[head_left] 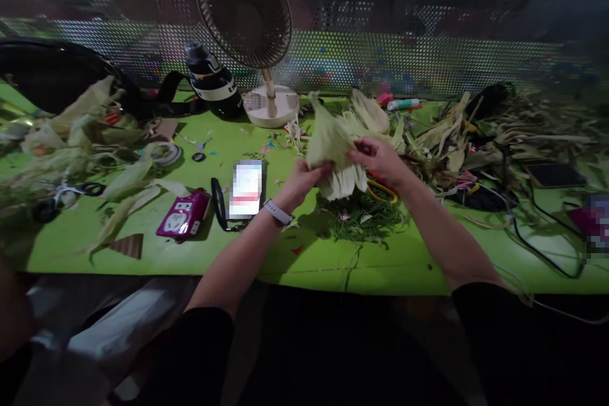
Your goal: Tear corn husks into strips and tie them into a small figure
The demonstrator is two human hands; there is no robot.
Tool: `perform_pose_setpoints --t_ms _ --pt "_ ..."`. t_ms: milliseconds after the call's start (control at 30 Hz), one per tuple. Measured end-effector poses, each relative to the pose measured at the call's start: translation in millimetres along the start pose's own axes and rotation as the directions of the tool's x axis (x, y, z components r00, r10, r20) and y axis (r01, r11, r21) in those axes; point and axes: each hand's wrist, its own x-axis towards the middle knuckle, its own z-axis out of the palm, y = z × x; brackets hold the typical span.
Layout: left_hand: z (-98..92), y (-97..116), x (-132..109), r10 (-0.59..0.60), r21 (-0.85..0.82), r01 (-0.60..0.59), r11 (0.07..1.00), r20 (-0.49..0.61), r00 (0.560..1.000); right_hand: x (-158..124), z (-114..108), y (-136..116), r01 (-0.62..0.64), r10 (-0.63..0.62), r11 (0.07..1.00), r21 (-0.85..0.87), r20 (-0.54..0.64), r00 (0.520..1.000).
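Note:
Pale green corn husks [330, 136], gathered in a cone with a ragged lower edge, are held up over the table. My left hand [307, 179] grips their lower left side, thumb across the front. At their right edge my right hand [375, 155] pinches the husk with thumb and fingers. Below them lies a heap of thin green needle-like sprigs [366, 219]. Orange-handled scissors [383, 190] rest partly on this heap, their blades hidden. More husks [368, 113] lie just behind my hands.
A desk fan [271, 108] and a black bottle [214, 82] stand at the back. A lit phone [245, 190] and a magenta power strip [183, 216] lie left. Dried husks [447, 146] and cables [533, 247] spread at right. Left are scissors [90, 189] and tape [164, 153].

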Motion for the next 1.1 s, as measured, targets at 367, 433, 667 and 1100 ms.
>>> perform_pose_setpoints --t_ms 367,433,667,1100 --pt "9.9 10.3 6.0 -0.005 -0.475 -0.13 0.87 -0.272 0.962 -31.2 -41.4 -4.3 0.01 0.511 0.209 -0.978 0.117 0.852" --pt "10.6 8.1 5.5 0.013 -0.486 -0.169 0.857 -0.309 0.951 -32.3 -37.2 1.2 0.015 0.528 0.203 -0.979 0.123 0.84" --pt "10.4 8.7 3.1 -0.048 -0.472 -0.104 0.876 -0.298 0.953 -17.4 -36.2 -6.5 0.074 0.574 0.135 -0.988 0.139 0.807" --pt "16.7 13.5 2.4 -0.051 -0.482 -0.081 0.872 -0.255 0.966 -23.1 -37.2 -3.6 -0.015 0.479 0.076 -0.997 0.023 0.878"
